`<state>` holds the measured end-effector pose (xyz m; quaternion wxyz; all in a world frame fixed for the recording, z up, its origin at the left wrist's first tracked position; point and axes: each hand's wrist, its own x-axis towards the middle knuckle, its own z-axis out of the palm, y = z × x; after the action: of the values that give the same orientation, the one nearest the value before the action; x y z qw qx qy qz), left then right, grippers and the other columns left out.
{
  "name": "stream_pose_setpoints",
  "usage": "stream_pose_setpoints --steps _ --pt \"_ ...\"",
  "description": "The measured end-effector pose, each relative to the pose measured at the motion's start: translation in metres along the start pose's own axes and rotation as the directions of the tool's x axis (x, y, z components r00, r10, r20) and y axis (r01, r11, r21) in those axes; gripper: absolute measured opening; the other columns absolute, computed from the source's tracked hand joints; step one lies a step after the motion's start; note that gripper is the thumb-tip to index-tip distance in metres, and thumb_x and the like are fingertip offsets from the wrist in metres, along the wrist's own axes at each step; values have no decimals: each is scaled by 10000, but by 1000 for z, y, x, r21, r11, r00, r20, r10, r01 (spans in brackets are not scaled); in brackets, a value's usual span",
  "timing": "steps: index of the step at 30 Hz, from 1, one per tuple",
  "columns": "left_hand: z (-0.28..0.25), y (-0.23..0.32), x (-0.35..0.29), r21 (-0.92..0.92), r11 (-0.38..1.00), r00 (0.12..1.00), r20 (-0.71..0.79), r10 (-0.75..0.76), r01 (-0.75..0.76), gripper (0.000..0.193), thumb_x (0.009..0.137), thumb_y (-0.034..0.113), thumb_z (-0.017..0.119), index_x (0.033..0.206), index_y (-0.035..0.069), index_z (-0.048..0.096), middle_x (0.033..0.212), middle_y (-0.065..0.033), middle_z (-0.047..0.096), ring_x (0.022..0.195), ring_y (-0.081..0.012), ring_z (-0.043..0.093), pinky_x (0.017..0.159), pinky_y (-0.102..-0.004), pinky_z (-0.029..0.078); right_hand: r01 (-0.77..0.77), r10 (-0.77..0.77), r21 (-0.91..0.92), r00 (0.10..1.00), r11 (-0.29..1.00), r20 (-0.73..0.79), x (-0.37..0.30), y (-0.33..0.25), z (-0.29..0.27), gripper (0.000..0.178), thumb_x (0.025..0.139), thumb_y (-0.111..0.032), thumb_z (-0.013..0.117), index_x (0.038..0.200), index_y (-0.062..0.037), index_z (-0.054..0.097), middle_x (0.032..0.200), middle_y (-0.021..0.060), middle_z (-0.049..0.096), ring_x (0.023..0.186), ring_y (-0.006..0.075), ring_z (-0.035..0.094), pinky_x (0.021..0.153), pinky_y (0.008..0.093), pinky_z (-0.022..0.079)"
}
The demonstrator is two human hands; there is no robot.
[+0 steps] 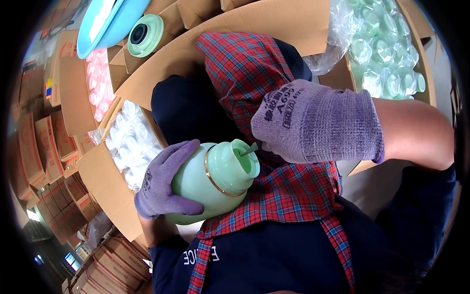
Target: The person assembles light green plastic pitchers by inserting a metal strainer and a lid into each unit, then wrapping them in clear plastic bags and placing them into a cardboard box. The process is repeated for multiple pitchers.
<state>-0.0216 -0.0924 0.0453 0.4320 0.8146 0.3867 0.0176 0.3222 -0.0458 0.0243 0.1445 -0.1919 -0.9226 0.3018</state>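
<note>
room: decent gap between left hand (169,181) and right hand (313,122), over the dark trouser leg (191,112) | flask mouth (248,163): thin green strip (250,149) plus the right hand kinda hog it | ahead: big cardboard flap (181,56) is basically a wall | sides: left carton (105,186) and right carton (340,78) crowd in tbh

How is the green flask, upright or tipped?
Tipped: the green flask lies slanted in the left hand, mouth toward the right hand.

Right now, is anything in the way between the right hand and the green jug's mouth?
Only the thin strip that the right hand holds: its end reaches into the mouth. Nothing else visible is between them; the left hand grips the jug lower, on its body.
</note>
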Motion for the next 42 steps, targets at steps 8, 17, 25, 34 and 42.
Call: stream_pose_setpoints --steps 8,17,25,34,42 --pt "1 -15 -3 -68 997 998 58 -26 30 1230 472 612 888 1424 -54 485 1356 -255 568 1209 -404 597 1037 -435 467 67 -33 -276 991 959 128 19 -13 -20 82 865 -166 629 873 -88 651 756 64 653 722 222 676 610 352 531" --pt "24 -32 -16 -646 736 978 99 -185 205 1393 479 698 890 1479 -113 357 1411 -209 553 1277 -294 564 1090 -376 417 171 -168 -459 985 872 49 22 -40 -29 100 877 -151 617 944 -84 650 850 41 643 787 189 652 676 322 515" --pt "35 -19 -1 -856 473 978 168 -124 207 1388 417 549 970 1472 -121 365 1394 -156 558 1251 -226 557 1083 -352 424 118 -60 -435 988 893 144 8 -68 -32 168 894 -140 603 1041 -70 638 977 35 626 875 168 623 757 299 508" --pt "35 -24 38 -797 563 960 280 28 216 1242 491 432 951 1448 -131 395 1395 -196 568 1261 -275 575 1107 -384 424 42 38 -637 993 769 111 -53 -69 -1 188 868 -180 635 1024 -76 631 896 17 624 808 187 644 718 295 513" --pt "12 14 55 18 983 975 -127 181 -180 804 832 346 759 1443 -69 443 1398 -228 544 1313 -347 521 1095 -396 397 -199 195 -418 979 886 -52 -42 -39 -9 87 795 -116 694 837 -51 735 822 118 725 796 294 718 653 391 556"
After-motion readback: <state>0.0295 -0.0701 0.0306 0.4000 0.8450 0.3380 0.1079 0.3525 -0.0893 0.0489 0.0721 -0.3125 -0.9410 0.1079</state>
